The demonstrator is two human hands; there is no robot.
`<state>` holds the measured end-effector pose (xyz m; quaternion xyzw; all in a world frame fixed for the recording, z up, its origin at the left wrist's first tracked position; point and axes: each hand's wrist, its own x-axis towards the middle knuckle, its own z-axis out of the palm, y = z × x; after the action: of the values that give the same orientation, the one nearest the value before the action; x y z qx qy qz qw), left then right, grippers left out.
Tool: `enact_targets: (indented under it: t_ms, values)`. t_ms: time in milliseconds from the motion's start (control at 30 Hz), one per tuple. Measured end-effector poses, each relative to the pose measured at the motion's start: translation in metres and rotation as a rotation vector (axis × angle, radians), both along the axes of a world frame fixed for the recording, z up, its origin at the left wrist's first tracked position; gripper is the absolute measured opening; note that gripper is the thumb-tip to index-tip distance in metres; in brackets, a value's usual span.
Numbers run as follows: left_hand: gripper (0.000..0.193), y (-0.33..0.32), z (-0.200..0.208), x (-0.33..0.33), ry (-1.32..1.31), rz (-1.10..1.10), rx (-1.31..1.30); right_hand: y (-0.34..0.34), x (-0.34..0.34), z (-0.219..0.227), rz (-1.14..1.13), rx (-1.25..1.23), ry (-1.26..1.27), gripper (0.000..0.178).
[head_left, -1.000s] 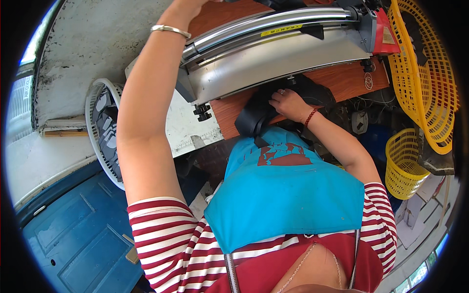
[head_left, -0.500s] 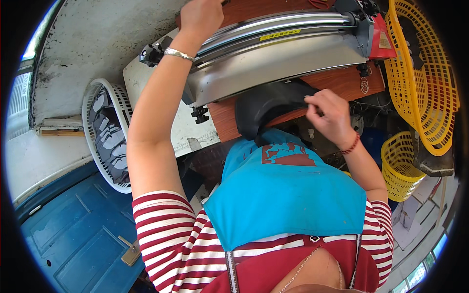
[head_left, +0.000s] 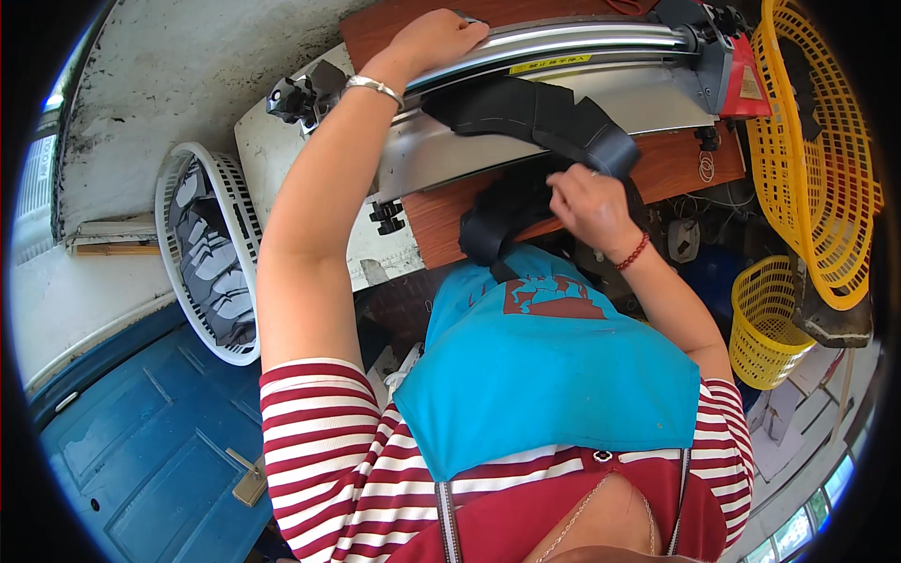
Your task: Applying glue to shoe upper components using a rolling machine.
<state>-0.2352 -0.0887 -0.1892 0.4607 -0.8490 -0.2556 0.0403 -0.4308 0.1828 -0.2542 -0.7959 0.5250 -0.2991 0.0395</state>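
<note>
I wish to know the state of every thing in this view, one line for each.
Left hand: fingers curled, at the rollers' left end; grip unclear
Right hand: fingers bent, by the black pieces; grip unclear
Upper black piece: lying across the metal plate, right end curved
Metal plate: partly covered
Lower black material: bunched at the wooden board's front edge
White basket: tilted, holding dark grey pieces

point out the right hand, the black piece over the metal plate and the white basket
Right hand point(head_left: 597, 210): head view, back of the hand.
Black piece point(head_left: 502, 108): head view, its broad left part.
White basket point(head_left: 235, 199): head view, its right side wall.
</note>
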Motion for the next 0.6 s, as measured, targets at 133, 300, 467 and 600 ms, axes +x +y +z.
enact_targets:
  t_ms: [133, 300, 467, 600]
  values:
    - [0.053, -0.012, -0.005, 0.02, 0.032, -0.051, 0.081, 0.025, 0.016, 0.001, 0.145, 0.088, -0.075, 0.029]
    - [0.057, 0.004, -0.003, 0.023, -0.061, 0.013, 0.054, -0.011, 0.019, 0.036, -0.062, -0.058, 0.099, 0.052]
    - [0.065, 0.009, 0.007, 0.021, -0.046, -0.027, 0.08, -0.043, 0.015, 0.038, -0.055, -0.102, 0.148, 0.041]
    - [0.043, -0.003, -0.006, 0.036, 0.087, -0.022, -0.033, -0.06, 0.013, 0.038, 0.062, -0.127, 0.027, 0.039]
